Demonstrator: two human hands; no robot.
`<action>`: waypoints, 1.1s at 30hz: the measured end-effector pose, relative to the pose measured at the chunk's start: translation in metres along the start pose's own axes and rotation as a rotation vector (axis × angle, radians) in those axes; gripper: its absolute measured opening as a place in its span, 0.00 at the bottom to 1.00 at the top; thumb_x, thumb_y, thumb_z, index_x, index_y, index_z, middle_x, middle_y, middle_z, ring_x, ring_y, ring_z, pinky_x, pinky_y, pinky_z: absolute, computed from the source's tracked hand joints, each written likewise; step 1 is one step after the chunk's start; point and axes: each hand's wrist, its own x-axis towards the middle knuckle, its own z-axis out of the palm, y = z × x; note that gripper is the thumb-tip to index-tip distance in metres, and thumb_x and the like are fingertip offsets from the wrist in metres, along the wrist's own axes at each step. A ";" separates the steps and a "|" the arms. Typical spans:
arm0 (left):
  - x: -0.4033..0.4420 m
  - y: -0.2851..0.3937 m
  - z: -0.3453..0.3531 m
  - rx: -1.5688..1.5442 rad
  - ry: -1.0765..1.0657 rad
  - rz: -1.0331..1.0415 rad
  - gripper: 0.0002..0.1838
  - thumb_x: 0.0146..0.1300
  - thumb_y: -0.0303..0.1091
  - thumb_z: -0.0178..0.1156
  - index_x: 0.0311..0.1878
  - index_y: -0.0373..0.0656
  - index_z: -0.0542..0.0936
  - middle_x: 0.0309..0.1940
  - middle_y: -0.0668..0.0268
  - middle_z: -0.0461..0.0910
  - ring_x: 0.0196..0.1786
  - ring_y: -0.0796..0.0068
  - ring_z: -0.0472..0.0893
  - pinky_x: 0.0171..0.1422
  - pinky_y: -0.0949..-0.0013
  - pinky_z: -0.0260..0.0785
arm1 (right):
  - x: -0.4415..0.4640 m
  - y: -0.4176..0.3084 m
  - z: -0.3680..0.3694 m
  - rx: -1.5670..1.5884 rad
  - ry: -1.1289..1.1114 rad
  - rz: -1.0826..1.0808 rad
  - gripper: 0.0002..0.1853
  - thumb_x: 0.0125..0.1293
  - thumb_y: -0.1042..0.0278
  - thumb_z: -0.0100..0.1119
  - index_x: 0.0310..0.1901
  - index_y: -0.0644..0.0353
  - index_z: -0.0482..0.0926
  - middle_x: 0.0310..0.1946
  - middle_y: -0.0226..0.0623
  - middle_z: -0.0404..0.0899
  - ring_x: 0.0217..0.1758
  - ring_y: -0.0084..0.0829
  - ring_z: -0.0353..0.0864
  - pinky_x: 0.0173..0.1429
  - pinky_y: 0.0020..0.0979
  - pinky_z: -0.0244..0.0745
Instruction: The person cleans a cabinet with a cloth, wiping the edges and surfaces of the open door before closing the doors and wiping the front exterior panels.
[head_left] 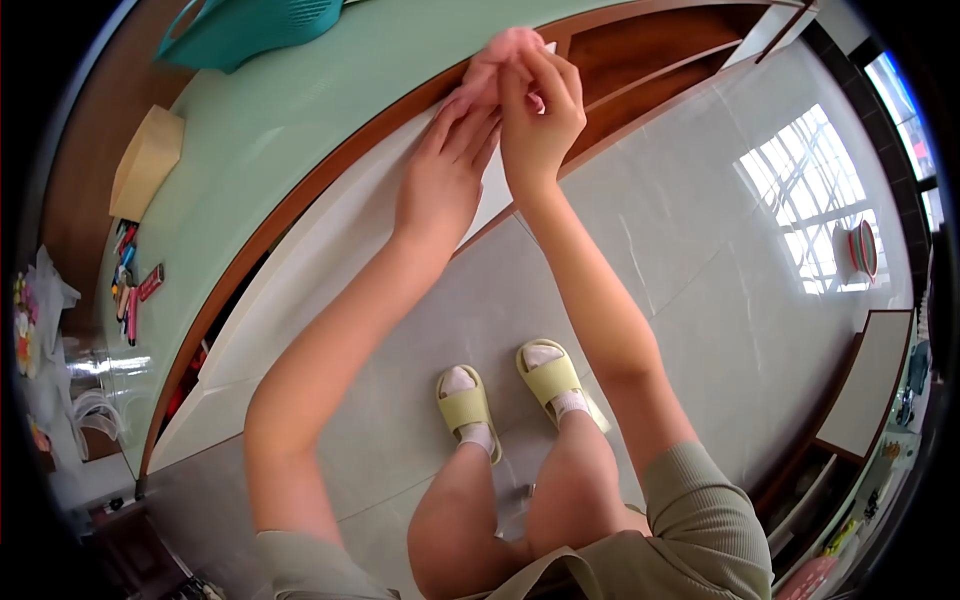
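Pink cloth (486, 78) is pinched in the curled right hand (543, 125), the left hand (444, 178) touching it, fingers extended, grip unclear.

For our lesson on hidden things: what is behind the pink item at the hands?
The brown edge shows either side of the pink item, with green tabletop beyond. Whatever lies directly behind it is covered; the left hand and right hand hide more.
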 end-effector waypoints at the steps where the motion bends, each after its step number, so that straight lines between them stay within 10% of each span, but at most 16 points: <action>1: -0.010 -0.003 -0.004 -0.041 -0.060 -0.012 0.30 0.64 0.44 0.49 0.70 0.51 0.63 0.71 0.76 0.58 0.75 0.75 0.49 0.79 0.59 0.25 | -0.002 -0.007 0.004 -0.019 -0.033 -0.092 0.10 0.58 0.77 0.64 0.42 0.58 0.83 0.42 0.32 0.79 0.38 0.25 0.79 0.36 0.24 0.74; 9: -0.102 -0.005 0.013 -0.379 -0.064 -0.225 0.29 0.52 0.39 0.60 0.60 0.46 0.72 0.63 0.68 0.68 0.71 0.72 0.59 0.80 0.56 0.38 | -0.051 -0.071 0.029 0.098 -0.312 -0.458 0.14 0.46 0.82 0.66 0.36 0.56 0.84 0.34 0.30 0.78 0.39 0.31 0.81 0.36 0.28 0.77; 12: -0.095 -0.009 0.003 -0.296 -0.007 -0.224 0.29 0.51 0.37 0.59 0.60 0.45 0.72 0.63 0.67 0.69 0.73 0.73 0.57 0.80 0.56 0.36 | -0.052 -0.072 0.020 0.150 -0.266 0.007 0.12 0.50 0.80 0.66 0.37 0.56 0.85 0.36 0.29 0.79 0.38 0.27 0.80 0.35 0.26 0.75; 33: -0.208 -0.031 0.035 -0.502 0.251 -0.484 0.20 0.47 0.30 0.64 0.47 0.46 0.77 0.50 0.73 0.76 0.59 0.79 0.71 0.71 0.61 0.56 | -0.114 -0.156 0.064 0.069 -0.732 -0.385 0.11 0.43 0.77 0.71 0.31 0.55 0.83 0.33 0.25 0.82 0.32 0.23 0.80 0.33 0.22 0.79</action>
